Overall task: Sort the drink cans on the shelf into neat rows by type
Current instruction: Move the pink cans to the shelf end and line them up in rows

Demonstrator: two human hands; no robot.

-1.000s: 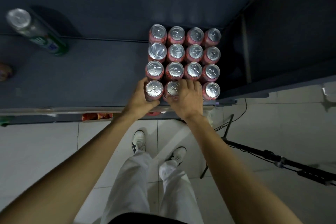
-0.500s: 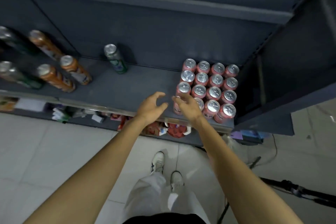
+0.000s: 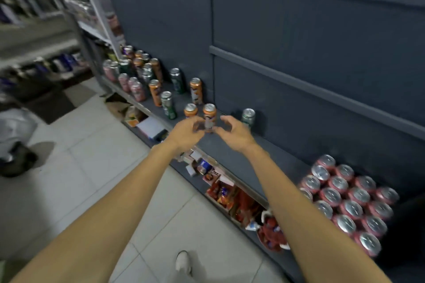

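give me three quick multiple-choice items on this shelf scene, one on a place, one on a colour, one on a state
1. Where is the packed block of red cans?
A. right end of the shelf
B. floor
C. top shelf

2. What colour is the lone can just right of the right hand?
A. blue
B. green
C. yellow

3. What are the hands doing?
A. carrying a box
B. resting on red cans
C. closing in on an upright orange can, fingers curved, no grip yet

Answers: 1 A, block sits at the right end. 2 B, its body is green. 3 C, left hand and right hand flank it.
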